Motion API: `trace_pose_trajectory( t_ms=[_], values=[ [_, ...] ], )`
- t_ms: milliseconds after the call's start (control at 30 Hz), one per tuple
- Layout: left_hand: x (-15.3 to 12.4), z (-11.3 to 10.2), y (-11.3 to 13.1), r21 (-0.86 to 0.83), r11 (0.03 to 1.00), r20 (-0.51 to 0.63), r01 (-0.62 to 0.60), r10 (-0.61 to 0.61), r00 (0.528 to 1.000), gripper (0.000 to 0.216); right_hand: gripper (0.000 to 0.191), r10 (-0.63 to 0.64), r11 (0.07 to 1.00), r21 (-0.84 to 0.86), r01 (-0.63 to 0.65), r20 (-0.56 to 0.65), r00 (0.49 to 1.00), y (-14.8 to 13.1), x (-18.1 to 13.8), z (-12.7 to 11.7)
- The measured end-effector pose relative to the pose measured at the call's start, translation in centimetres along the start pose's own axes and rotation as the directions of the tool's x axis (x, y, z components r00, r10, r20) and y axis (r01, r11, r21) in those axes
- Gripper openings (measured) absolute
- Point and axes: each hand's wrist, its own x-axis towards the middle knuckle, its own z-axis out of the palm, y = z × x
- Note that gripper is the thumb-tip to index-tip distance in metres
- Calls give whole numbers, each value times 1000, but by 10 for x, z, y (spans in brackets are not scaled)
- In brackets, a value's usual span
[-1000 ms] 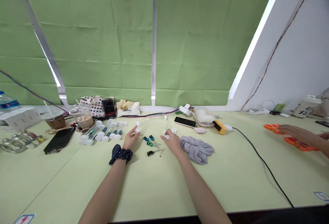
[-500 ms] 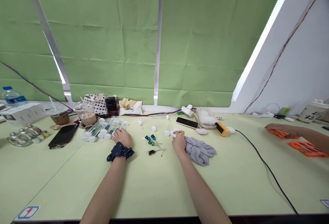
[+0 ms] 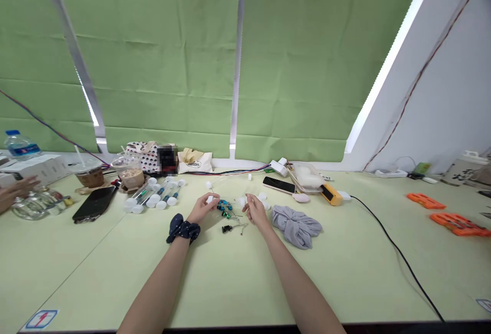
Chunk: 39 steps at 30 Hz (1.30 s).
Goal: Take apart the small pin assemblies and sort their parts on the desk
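My left hand (image 3: 204,208) is closed over the middle of the table, with a small white cap (image 3: 209,199) at its fingertips. My right hand (image 3: 256,211) faces it with bent fingers, pinching another white cap (image 3: 242,201). Whether a clear tube joins the two caps I cannot make out. Between and just below the hands lie small tools with blue and green handles (image 3: 225,215) and thin metal shafts. A black-handled one (image 3: 227,228) is nearest me. Several clear tubes with white caps (image 3: 156,196) lie left of my left hand.
A grey cloth (image 3: 296,226) is beside my right wrist. Phones (image 3: 279,184), a yellow device (image 3: 331,194) and drinks cups (image 3: 130,174) stand around. Orange holders (image 3: 458,224) are at right, a black cable (image 3: 395,244) nearer. Another person's hand (image 3: 17,191) is at far left.
My left hand has moved right, away from the capped tubes; my right hand has shifted left, off the grey cloth. The other person's hands left the orange holders; a hand appears at far left.
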Motion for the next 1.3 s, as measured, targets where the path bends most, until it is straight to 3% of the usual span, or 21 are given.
trace_pose_trajectory(
  t_ms=[100, 267, 400, 533, 633, 800, 933, 1133, 1233, 1300],
  values=[
    [-3, 13, 1, -24, 1000, 77, 20, -18, 997, 43, 52, 102, 985, 126, -114, 97, 990, 2, 1, 1],
    [1, 18, -4, -7, 1000, 51, 9, -8, 999, 40, 44, 45, 971, 226, -72, 122, 992, 0, 3, -2],
    [6, 18, -10, 15, 998, -15, 63, -63, 998, 41, 40, -82, 990, 125, 66, 131, 988, -3, 1, -2],
    [7, 14, -16, 61, 991, -190, 121, -108, 976, 42, 32, -269, 960, -41, 278, 144, 952, -7, -3, -1],
    [6, 8, -17, 84, 990, -287, 113, -85, 954, 36, 28, -313, 947, -24, 320, 144, 939, -7, -5, 1],
    [5, 5, -14, 69, 991, -362, 118, -86, 928, 36, 19, -252, 968, 8, 252, 112, 961, -3, -4, 4],
    [5, 7, -11, 84, 992, -376, 97, -59, 925, 38, 23, -115, 991, 82, 108, 99, 988, -6, -4, 7],
    [4, 8, -5, 256, 967, -422, -11, 122, 898, 37, 37, -5, 961, 270, -51, 202, 979, -10, -8, 11],
    [2, 11, -1, 258, 965, -448, -43, 159, 880, 36, 36, 11, 957, 284, -56, 158, 987, -7, -8, 11],
    [1, 12, 2, 266, 962, -513, -60, 194, 836, 34, 35, 42, 953, 293, -73, 108, 993, -3, -6, 10]
  ],
)
